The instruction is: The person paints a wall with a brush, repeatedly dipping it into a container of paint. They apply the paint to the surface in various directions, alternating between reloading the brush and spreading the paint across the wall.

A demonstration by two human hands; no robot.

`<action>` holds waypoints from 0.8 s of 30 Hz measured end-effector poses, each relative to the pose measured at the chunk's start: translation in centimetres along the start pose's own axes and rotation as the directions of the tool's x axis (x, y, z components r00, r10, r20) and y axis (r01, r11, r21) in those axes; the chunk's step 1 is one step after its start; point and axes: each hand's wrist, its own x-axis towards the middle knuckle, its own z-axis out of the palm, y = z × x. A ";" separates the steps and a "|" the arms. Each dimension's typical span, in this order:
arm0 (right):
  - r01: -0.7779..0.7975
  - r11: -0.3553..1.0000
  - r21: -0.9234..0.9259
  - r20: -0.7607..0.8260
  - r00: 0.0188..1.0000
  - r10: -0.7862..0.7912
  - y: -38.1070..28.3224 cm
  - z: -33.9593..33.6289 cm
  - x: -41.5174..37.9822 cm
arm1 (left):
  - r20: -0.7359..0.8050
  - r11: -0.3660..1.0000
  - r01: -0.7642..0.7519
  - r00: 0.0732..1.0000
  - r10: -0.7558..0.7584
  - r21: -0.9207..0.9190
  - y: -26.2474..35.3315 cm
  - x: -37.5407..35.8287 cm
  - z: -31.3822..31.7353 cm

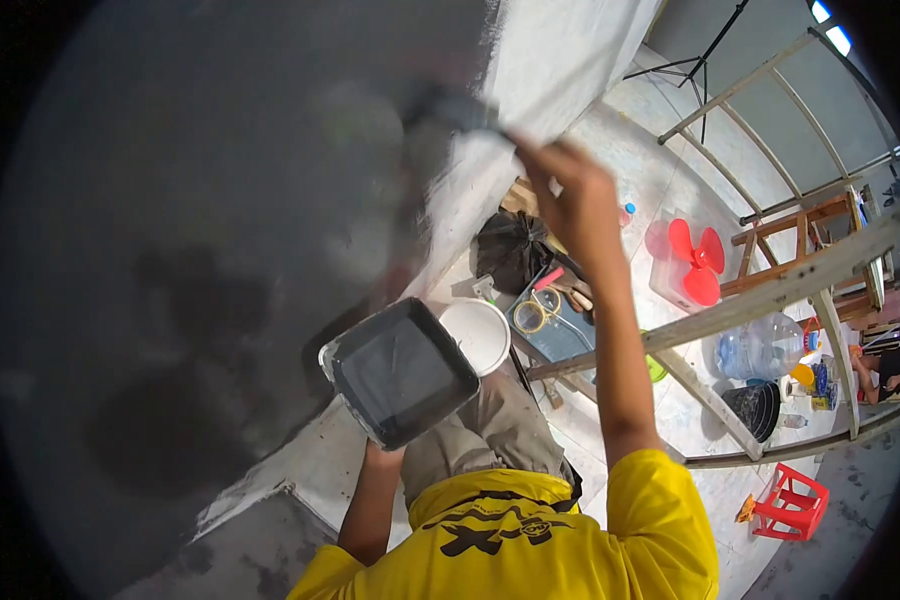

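My right hand [570, 195] is raised against the wall [170, 250], closed on the handle of a paint brush [450, 110] whose dark, blurred head touches the boundary between grey wet paint and the white part of the wall [570, 50]. My left hand [382, 458] is mostly hidden beneath a rectangular paint tray [400, 370] and holds it up from below. The tray has a pale rim and a film of dark grey paint inside. It sits close to the wall, level with my knees.
I look down from a height onto a floor below. A metal ladder frame [770, 290] crosses on the right. Below lie a white bucket [477, 333], black bag [515, 250], red fan [695, 262], water jug [765, 348] and red stool [790, 500].
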 end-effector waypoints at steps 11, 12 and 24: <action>-0.089 0.963 0.256 0.118 0.991 0.060 3.2 10.3 -13.1 | 0.033 0.978 -0.098 0.995 0.093 0.183 -0.2 -9.2 -3.9; -0.096 0.975 0.200 0.188 0.981 0.058 4.0 11.1 -14.8 | 0.135 0.990 -0.100 0.987 0.087 0.098 -0.2 -10.3 -2.9; 0.105 0.973 -0.204 -0.126 0.983 -0.132 1.5 -3.2 5.4 | 0.043 1.000 0.004 0.999 -0.006 0.024 -0.9 -9.6 -12.8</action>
